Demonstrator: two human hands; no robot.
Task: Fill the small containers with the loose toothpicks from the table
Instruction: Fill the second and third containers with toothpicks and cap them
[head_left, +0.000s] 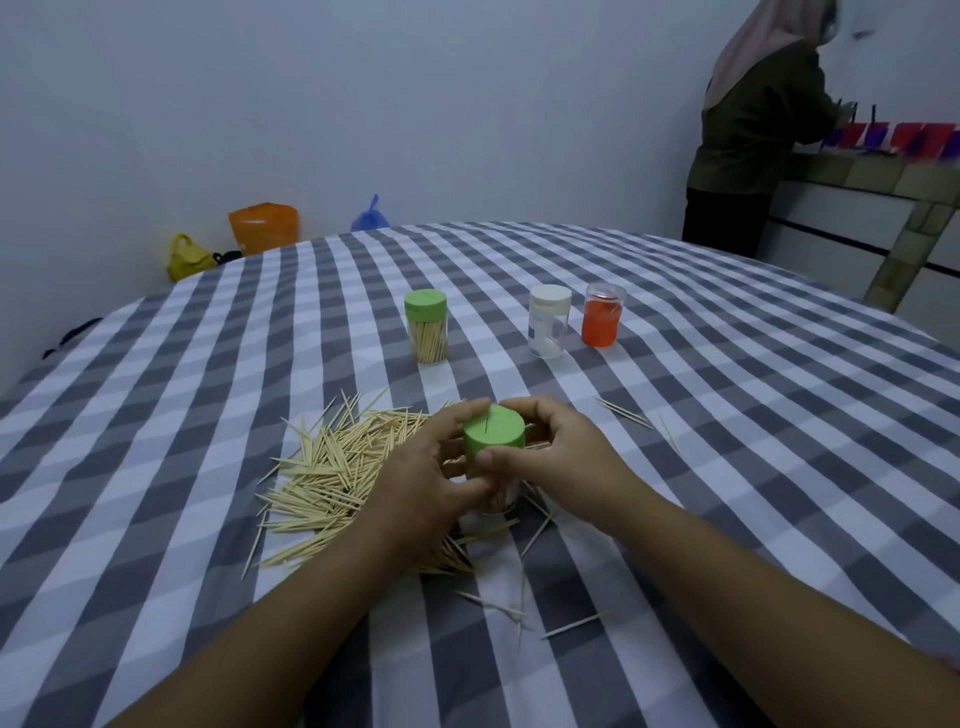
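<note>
Head view. Landmark taken as the green-capped container in hand (493, 439), a clear tub with a slotted green lid, standing upright on the checked tablecloth (727, 415) near the wearer's edge. Left hand (421, 478) curled round the container's left side and lower body, fingers wrapped behind the lid, thumb across the clear wall. Right hand (556, 449) gripped the lid from the right, thumb tip pressed on the lid's near face, fingers curved over its far rim. Both hands closed on the same container. Pale sticks showed through its clear base below the left thumb; fill level not readable.

Loose toothpicks (332, 467) lay in a heap touching and spreading left of the held container, partly under the left wrist. A few strays (623, 413) lay to its right, and more singles (519, 608) lay nearer the wearer, between the forearms.

Beyond the held container, further up the table: a second green-lidded container (426, 327), upright, full of toothpicks. Right of that, a clear container with a white lid (549, 322), contents not discernible, and just beside it a clear container with an orange-red interior (602, 322).

Far beyond, off the table's right corner, a second person (748, 130) stood at a counter, back turned.
</note>
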